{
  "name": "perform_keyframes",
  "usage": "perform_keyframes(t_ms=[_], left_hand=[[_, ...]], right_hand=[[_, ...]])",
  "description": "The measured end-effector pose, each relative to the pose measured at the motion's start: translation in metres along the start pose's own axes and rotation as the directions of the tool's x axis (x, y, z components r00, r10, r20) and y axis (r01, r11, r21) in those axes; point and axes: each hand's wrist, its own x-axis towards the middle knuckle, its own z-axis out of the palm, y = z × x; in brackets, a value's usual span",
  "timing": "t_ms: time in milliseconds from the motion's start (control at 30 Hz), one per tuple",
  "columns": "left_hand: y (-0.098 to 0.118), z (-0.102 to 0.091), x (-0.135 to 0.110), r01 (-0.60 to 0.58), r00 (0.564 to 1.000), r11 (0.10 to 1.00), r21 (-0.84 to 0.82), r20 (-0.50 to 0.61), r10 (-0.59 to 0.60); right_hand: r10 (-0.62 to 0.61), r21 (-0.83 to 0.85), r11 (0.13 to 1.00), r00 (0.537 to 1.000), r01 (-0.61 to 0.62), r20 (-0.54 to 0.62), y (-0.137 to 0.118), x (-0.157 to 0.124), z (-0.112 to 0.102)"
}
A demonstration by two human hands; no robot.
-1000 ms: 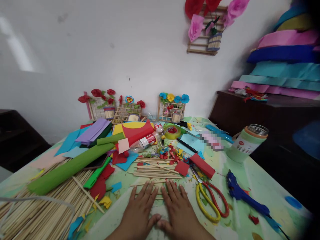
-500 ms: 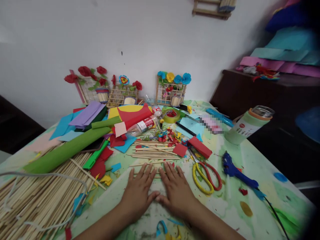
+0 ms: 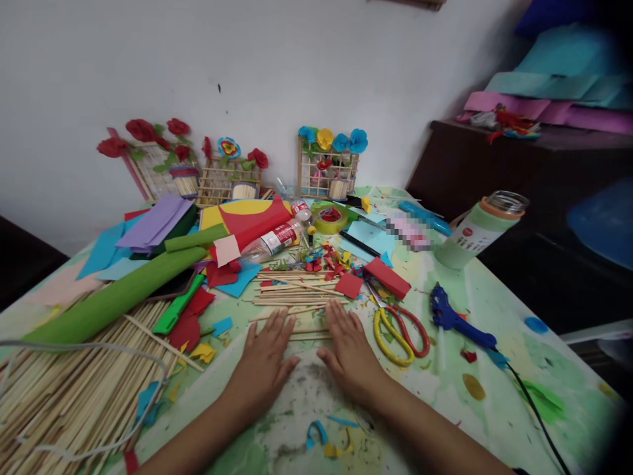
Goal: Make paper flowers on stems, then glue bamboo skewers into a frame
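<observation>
My left hand lies palm down with its fingers stretched forward over the left part of a few thin bamboo sticks. Flat over the right part of these sticks is my right hand, fingers extended. Bare stick lengths show in the gap between the hands; their ends are hidden under the fingers. Just beyond my fingertips lies a row of more bamboo sticks. To the right of my right hand rest scissors with one yellow and one red handle loop.
A large stick bundle with a pale cord lies at left, beside a green paper roll. On the right are a blue glue gun and a green bottle. A plastic bottle, tape roll and flower-decorated lattices stand farther back.
My hands have moved apart sideways, widening the gap between them so that more of the sticks shows. The camera view has shifted slightly.
</observation>
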Motion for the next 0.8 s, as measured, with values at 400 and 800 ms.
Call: perform_keyframes(t_ms=[400, 800], left_hand=[[-0.029, -0.003, 0.006, 0.171, 0.940, 0.818, -0.549, -0.159, -0.303], [-0.029, 0.002, 0.006, 0.124, 0.963, 0.926, -0.357, -0.182, -0.199]], right_hand=[[0.118, 0.119, 0.988, 0.978, -0.099, -0.170, 0.013, -0.002, 0.017], [0.067, 0.098, 0.993, 0.997, -0.064, -0.032, 0.008, 0.000, 0.008]])
